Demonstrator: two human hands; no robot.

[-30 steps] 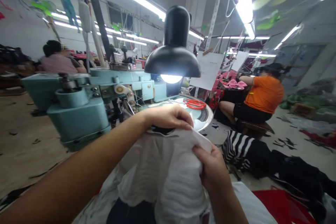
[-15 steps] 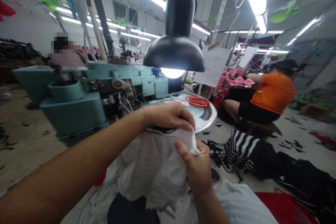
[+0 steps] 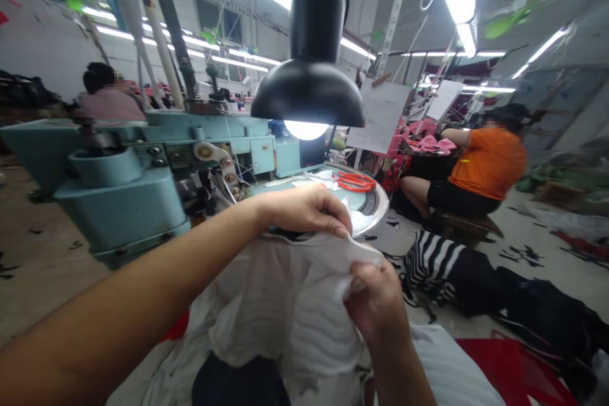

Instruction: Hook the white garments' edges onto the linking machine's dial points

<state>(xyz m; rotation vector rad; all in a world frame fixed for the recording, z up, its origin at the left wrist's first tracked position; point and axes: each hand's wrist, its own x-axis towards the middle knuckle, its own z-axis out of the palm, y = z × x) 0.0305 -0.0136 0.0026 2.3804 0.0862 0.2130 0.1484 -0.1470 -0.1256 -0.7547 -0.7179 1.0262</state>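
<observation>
white fabric [image 3: 304, 292], edge pinched by both hands' fingers [image 3: 333, 223]

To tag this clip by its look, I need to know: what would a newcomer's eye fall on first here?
Probably the black lamp, its bulb glowing at the upper middle, just above the round plate of the pale green machine. Below it, two bare hands, the left and the right, hold white fabric by its upper edge. Bright orange then draws the eye: the scissors on the plate and a seated person's shirt at right.
</observation>
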